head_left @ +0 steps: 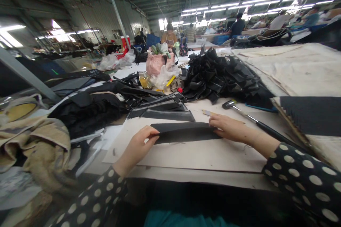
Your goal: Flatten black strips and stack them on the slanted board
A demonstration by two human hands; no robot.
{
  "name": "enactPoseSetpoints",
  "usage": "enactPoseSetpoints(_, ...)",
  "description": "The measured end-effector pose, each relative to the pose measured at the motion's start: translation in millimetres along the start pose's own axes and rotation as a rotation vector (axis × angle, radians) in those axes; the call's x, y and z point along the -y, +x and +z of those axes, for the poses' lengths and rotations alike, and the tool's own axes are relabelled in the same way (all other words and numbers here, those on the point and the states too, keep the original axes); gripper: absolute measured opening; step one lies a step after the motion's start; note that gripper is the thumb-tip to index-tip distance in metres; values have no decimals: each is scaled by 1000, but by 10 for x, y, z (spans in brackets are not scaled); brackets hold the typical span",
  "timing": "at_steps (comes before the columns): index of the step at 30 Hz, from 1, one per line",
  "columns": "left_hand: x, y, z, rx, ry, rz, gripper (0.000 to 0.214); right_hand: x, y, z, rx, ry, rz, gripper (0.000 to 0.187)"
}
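A long black strip of sheet material stretches between my two hands, over a pale board. My left hand pinches its left end between thumb and fingers. At the other end, my right hand has its fingers closed on the strip's right edge. Just beyond lies a small stack of flat black pieces with greyish edges. A yellow-and-grey stick-like tool rests by my right fingertips. Right of that hand lies a hammer with a metal head and black handle.
A big heap of black pieces rises at the back. Left of it are a pink bag and a jar of yellow stuff. Brown cloth hangs at the left; a black sheet lies right. A person sits across.
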State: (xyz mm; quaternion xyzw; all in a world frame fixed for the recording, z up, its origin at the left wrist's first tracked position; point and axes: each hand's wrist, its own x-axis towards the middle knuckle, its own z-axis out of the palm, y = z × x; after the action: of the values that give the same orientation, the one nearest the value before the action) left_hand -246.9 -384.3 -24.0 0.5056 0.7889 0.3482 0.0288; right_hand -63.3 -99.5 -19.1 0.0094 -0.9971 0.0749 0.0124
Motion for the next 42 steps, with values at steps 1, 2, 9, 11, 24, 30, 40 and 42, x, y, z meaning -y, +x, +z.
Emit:
enactPoseSetpoints(1,29,-2,24,-3,-30,-68,14,7,-11,5,0,5,31,20)
enactPoseSetpoints(2,62,3,50,0,-67,-147,15,11,-21,15,-1,15,66,19)
enactPoseSetpoints(9,260,119,159,83,-246,-468,27,-69,-28,122,42,200,358,24)
enactPoseSetpoints(11,292,155,168,108,-212,-462,29,-97,-23,136,59,259,409,26)
enactPoseSetpoints(24,379,333,157,141,105,-417,21,-34,46,132,61,224,550,22)
enactPoseSetpoints(30,427,348,185,132,121,-410,18,-27,44,178,25,190,562,23)
enactPoseSetpoints(40,465,369,203,152,130,-446,24,-22,52,135,88,225,556,27)
enactPoseSetpoints(42,449,375,203,157,129,-473,24,-17,51,128,83,227,554,26)
